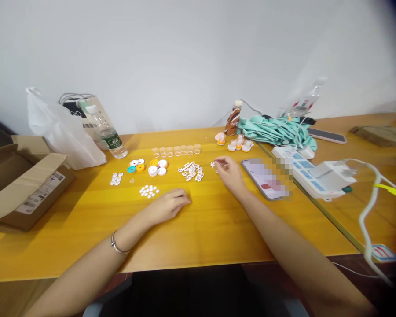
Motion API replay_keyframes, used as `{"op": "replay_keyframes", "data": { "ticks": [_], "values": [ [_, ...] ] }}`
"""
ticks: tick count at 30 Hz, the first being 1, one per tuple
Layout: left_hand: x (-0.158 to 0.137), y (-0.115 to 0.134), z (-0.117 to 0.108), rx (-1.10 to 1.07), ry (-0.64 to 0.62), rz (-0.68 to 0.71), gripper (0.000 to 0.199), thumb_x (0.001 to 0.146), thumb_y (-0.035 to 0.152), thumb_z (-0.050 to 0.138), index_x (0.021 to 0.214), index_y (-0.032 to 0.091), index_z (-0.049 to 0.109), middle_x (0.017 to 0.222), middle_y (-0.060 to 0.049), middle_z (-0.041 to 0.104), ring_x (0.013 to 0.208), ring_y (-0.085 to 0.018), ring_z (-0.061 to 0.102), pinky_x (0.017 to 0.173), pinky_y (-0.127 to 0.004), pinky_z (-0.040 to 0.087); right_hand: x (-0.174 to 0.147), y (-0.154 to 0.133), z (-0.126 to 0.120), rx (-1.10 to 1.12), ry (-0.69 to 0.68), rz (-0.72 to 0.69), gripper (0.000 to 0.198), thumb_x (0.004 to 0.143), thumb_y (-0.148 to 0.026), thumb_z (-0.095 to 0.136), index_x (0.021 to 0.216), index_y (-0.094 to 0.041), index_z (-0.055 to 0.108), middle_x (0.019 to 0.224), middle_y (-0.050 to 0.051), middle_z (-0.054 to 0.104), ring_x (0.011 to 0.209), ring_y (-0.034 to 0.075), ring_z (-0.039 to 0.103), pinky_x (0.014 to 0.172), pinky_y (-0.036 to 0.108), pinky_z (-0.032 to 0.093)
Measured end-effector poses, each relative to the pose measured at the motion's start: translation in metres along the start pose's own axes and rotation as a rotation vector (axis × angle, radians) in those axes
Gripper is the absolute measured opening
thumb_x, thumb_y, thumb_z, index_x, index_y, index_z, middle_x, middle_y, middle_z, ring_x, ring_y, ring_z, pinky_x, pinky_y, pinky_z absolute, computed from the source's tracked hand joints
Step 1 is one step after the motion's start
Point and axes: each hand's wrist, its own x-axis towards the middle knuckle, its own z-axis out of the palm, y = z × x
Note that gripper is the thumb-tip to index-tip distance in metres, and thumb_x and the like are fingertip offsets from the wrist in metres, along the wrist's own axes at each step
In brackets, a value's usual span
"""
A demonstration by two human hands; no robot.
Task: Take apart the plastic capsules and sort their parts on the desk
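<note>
My left hand lies on the table with its fingers curled and pressed together; whatever is under them is hidden. It is below a pile of small white openwork plastic pieces. To the right of that pile, my right hand has its fingertips pinched at a small white plastic piece. Part of another white bit shows below these fingers. Left of the pile are white round discs, with white, orange and teal round caps behind. A row of clear short cylinders stands farther back.
A phone and a power strip lie to the right. Assembled white-orange pieces, a brown drink bottle and teal fabric are behind. Leftward stand a water bottle, a white bag and an open cardboard box.
</note>
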Motion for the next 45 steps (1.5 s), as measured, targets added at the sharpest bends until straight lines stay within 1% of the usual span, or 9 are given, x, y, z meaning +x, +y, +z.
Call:
{"op": "replay_keyframes", "data": {
  "ticks": [4, 13, 22, 25, 29, 32, 35, 39, 45],
  "values": [
    [0.0, -0.002, -0.001, -0.035, 0.007, -0.009, 0.024, 0.09, 0.016, 0.039, 0.103, 0.017, 0.059, 0.093, -0.007, 0.058, 0.086, -0.014, 0.056, 0.077, -0.028, 0.047, 0.048, 0.037, -0.02, -0.181, 0.217, 0.071, 0.024, 0.073, -0.024, 0.05, 0.095, -0.016, 0.054, 0.096, 0.008, 0.056, 0.084, 0.019, 0.052, 0.078, 0.035, 0.043],
    [0.0, -0.004, -0.005, -0.071, 0.029, 0.006, 0.021, 0.09, 0.016, 0.04, 0.099, 0.016, 0.058, 0.093, -0.007, 0.06, 0.087, -0.014, 0.057, 0.079, -0.027, 0.047, 0.101, 0.07, -0.023, -0.559, 0.221, 0.174, 0.044, 0.066, -0.024, 0.057, 0.107, -0.011, 0.045, 0.105, 0.015, 0.048, 0.102, 0.028, 0.044, 0.09, 0.042, 0.035],
    [-0.012, -0.038, -0.036, 0.184, 0.417, 0.042, 0.021, 0.087, 0.013, 0.045, 0.102, 0.017, 0.058, 0.091, -0.008, 0.06, 0.087, -0.016, 0.055, 0.078, -0.029, 0.046, 0.112, 0.079, -0.022, -0.706, 0.135, 0.174, 0.041, 0.065, -0.026, 0.058, 0.101, -0.011, 0.046, 0.102, 0.017, 0.05, 0.094, 0.029, 0.049, 0.083, 0.041, 0.038],
    [-0.028, -0.061, -0.071, 0.357, 0.562, -0.104, 0.02, 0.086, 0.015, 0.045, 0.098, 0.018, 0.06, 0.09, -0.007, 0.06, 0.086, -0.016, 0.056, 0.077, -0.029, 0.045, 0.106, 0.078, -0.021, -0.695, 0.117, 0.125, 0.039, 0.067, -0.024, 0.054, 0.103, -0.011, 0.044, 0.099, 0.016, 0.053, 0.088, 0.027, 0.051, 0.078, 0.039, 0.04],
    [-0.068, -0.096, -0.116, 0.503, 0.7, -0.563, 0.023, 0.085, 0.024, 0.044, 0.095, 0.017, 0.063, 0.09, -0.007, 0.061, 0.086, -0.018, 0.057, 0.078, -0.028, 0.045, 0.1, 0.072, -0.024, -0.652, 0.111, 0.125, 0.035, 0.068, -0.023, 0.053, 0.101, -0.012, 0.046, 0.091, 0.014, 0.057, 0.083, 0.026, 0.053, 0.073, 0.037, 0.04],
    [-0.106, -0.126, -0.131, 0.515, 0.586, -0.935, 0.023, 0.078, 0.026, 0.05, 0.091, 0.017, 0.066, 0.088, -0.007, 0.065, 0.081, -0.02, 0.06, 0.076, -0.028, 0.045, 0.097, 0.06, -0.027, -0.558, 0.163, 0.104, 0.034, 0.067, -0.023, 0.055, 0.099, -0.014, 0.047, 0.087, 0.012, 0.058, 0.08, 0.025, 0.054, 0.073, 0.038, 0.041],
    [-0.137, -0.152, -0.128, 0.39, 0.483, -1.169, 0.025, 0.072, 0.028, 0.054, 0.089, 0.017, 0.067, 0.087, -0.007, 0.068, 0.084, -0.022, 0.062, 0.077, -0.028, 0.046, 0.082, 0.035, -0.024, -0.38, 0.167, 0.08, 0.035, 0.067, -0.027, 0.057, 0.099, -0.017, 0.046, 0.085, 0.008, 0.059, 0.073, 0.021, 0.054, 0.07, 0.036, 0.043],
    [-0.15, -0.171, -0.116, 0.248, 0.406, -1.211, 0.025, 0.067, 0.03, 0.057, 0.085, 0.017, 0.068, 0.085, -0.006, 0.07, 0.082, -0.021, 0.064, 0.073, -0.024, 0.047, 0.032, -0.011, -0.011, -0.1, -0.057, -0.033, 0.034, 0.07, -0.035, 0.059, 0.098, -0.019, 0.046, 0.087, 0.005, 0.06, 0.075, 0.018, 0.057, 0.068, 0.032, 0.046],
    [-0.143, -0.171, -0.114, 0.181, 0.406, -1.203, 0.033, 0.064, 0.036, 0.061, 0.089, 0.015, 0.068, 0.089, -0.007, 0.07, 0.084, -0.021, 0.064, 0.072, -0.024, 0.048, -0.049, -0.054, 0.005, -0.028, -0.479, -0.183, 0.026, 0.076, -0.027, 0.056, 0.1, -0.021, 0.048, 0.091, 0.004, 0.061, 0.081, 0.017, 0.059, 0.072, 0.03, 0.047]
  ]
}}
